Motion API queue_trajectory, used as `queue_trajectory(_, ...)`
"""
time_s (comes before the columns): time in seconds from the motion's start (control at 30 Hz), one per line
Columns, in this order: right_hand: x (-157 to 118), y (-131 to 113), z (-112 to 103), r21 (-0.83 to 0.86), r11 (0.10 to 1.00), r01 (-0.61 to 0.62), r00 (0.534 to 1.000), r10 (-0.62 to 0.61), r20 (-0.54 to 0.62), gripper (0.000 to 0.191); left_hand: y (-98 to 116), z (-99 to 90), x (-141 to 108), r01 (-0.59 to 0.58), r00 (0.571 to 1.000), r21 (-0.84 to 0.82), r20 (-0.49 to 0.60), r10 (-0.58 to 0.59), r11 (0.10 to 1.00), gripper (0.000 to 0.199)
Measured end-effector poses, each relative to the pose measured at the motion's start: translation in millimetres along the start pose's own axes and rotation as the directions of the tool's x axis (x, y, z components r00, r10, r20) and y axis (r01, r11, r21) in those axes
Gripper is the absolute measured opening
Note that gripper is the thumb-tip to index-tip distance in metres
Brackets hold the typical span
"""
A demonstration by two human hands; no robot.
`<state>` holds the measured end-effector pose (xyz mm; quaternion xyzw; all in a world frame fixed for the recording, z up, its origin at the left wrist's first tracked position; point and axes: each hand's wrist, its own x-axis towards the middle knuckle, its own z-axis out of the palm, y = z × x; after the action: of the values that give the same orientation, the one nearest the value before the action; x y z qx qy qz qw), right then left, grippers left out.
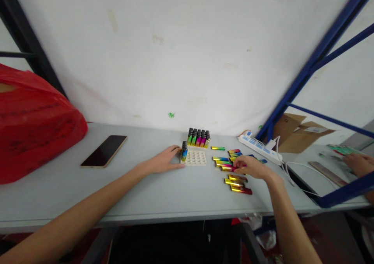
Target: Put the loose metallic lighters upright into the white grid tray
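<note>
A white tray with rows of round hollows lies on the table, and a column of black-topped, colourful lighters stands along its left side. Thumb and fingers of my left hand grip that tray at its left edge, beside the standing lighters. To the right, loose shiny lighters in yellow, red, blue and green lie flat in a scattered group. My right hand is over them, its fingertips closed on a lighter whose end is partly hidden. Behind the tray, a block of lighters stands upright in rows.
A phone and a red plastic bag are on the left of the table. A white power strip with cables lies right, near a blue metal frame and a cardboard box. Another person's hand shows far right.
</note>
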<state>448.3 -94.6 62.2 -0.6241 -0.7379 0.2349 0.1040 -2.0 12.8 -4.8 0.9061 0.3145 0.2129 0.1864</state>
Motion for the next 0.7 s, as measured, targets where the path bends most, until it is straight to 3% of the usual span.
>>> queue_trajectory(0.13,-2,-2,1,0.213,0.975,0.059,0.997,-0.046,-0.069,0.047,-2,0.9,0,-0.016,1.0,-0.013,-0.003,0.016,1.0,0.08)
queue_trajectory(0.23,5,-17,4,0.397,0.902,0.173,0.974,-0.097,-0.204,0.058,-4,1.4,0,-0.008,1.0,-0.024,-0.016,0.007,1.0,0.081)
queue_trajectory(0.4,31,-63,22,0.596,0.716,0.364,0.907,-0.126,-0.403,0.051,-5,1.5,-1,0.0,1.0,-0.043,0.009,0.0,0.999,0.083)
queue_trajectory(0.53,54,-105,40,0.711,0.567,0.416,0.905,-0.178,-0.387,0.05,-4,1.3,-2,0.007,1.0,-0.038,-0.005,-0.007,0.999,0.082)
queue_trajectory(0.63,67,-133,52,0.84,0.355,0.411,0.91,-0.222,-0.351,0.051,-3,0.6,-3,-0.01,1.0,-0.04,-0.018,0.009,0.999,0.081)
queue_trajectory(0.7,73,-145,59,0.872,0.306,0.382,0.92,-0.212,-0.329,0.055,-2,0.1,-3,-0.022,0.999,-0.037,-0.026,0.021,0.999,0.081)
